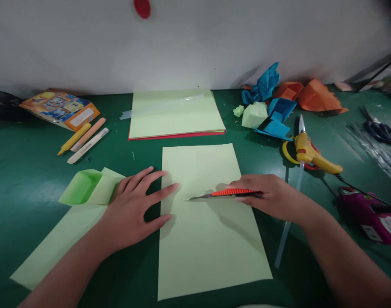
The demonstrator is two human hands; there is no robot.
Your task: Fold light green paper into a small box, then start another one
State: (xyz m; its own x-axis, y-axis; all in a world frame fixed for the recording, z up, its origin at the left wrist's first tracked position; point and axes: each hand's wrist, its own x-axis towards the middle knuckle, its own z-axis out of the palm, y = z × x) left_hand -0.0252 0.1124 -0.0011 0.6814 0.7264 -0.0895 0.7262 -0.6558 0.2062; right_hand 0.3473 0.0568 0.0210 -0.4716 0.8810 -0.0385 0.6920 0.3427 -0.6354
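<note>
A pale green sheet of paper (211,248) lies flat on the dark green table in front of me. My right hand (262,192) grips a red and black utility knife (233,192), its thin blade pointing left over the middle of the sheet. Whether the blade tip touches the paper I cannot tell. My left hand (134,205) is spread open at the sheet's left edge, with fingertips over that edge. Beside and partly behind it stands a folded green paper box (83,188). Under my left forearm runs a pale green paper strip (60,244).
Stacked paper (176,115) lies at the back, with clear glue sticks on top. Markers (86,143) and a printed box (60,109) are at left. Crumpled blue paper (262,85), orange paper (320,96), a yellow glue gun (310,152), scissors (289,154) and a magenta device (368,214) occupy the right.
</note>
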